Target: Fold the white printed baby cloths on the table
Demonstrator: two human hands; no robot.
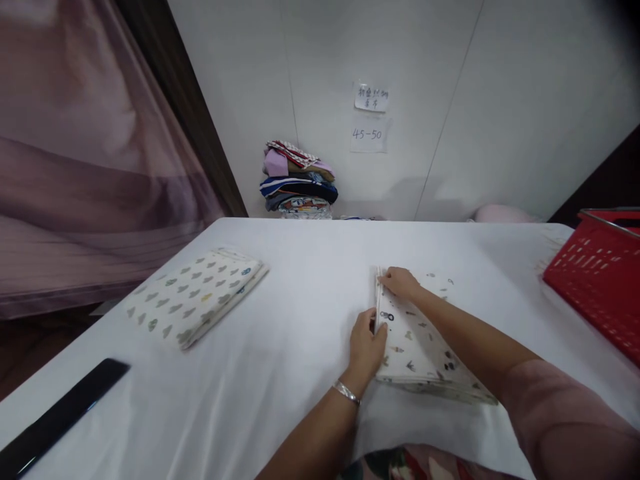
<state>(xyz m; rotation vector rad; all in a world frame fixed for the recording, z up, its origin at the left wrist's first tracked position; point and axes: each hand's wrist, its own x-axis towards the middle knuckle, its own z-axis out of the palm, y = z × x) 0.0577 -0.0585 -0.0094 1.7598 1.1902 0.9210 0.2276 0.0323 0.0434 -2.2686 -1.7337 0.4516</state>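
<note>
A folded white cloth [417, 337] with small dark and green prints lies on the right half of the white table. My left hand [367, 340], with a silver bracelet on its wrist, pinches the cloth's left edge near the middle. Farther up that same edge, my right hand [400, 281] is closed on the far left corner. My right forearm crosses over the cloth and hides part of it. On the left of the table lies another folded white cloth [200, 293], printed with grey-green cloud shapes, touched by neither hand.
A red plastic basket [595, 280] stands at the right edge of the white table [300, 333]. A long black flat object [65, 413] lies at the front left. Behind the table is a stack of folded fabrics [299, 183]. Pink curtain [100, 167] hangs at left.
</note>
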